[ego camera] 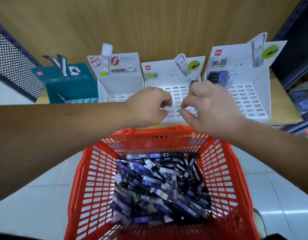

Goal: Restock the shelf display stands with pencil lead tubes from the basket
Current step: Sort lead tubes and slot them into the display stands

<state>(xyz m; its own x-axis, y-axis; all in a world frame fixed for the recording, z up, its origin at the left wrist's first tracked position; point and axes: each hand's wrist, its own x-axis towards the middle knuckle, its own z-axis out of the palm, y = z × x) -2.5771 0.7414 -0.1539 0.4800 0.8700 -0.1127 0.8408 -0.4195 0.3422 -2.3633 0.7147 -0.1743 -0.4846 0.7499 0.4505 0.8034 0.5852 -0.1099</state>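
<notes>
A red plastic basket [91, 170] sits low in front of me, holding a heap of dark blue and black pencil lead tubes [158, 186]. Three white display stands line the wooden shelf: a left stand [122, 78], a middle stand [167, 75] and a right stand [260, 94]. Both hands hover over the middle stand's slotted tray. My left hand [148, 106] has its fingers curled in, and no tube shows in it. My right hand [208, 108] faces it with bent fingers, thumb and forefinger slightly apart with nothing between them. One dark tube [193, 82] stands at the middle stand's back right. Several tubes [217, 77] stand at the right stand's back.
A teal display box [70, 84] stands left of the white stands. A dotted dark panel [13, 66] lies at far left. A dark blue shelf upright [293, 40] rises at right. The wooden shelf edge [284, 108] runs beyond the basket, with pale floor tiles [37, 196] below.
</notes>
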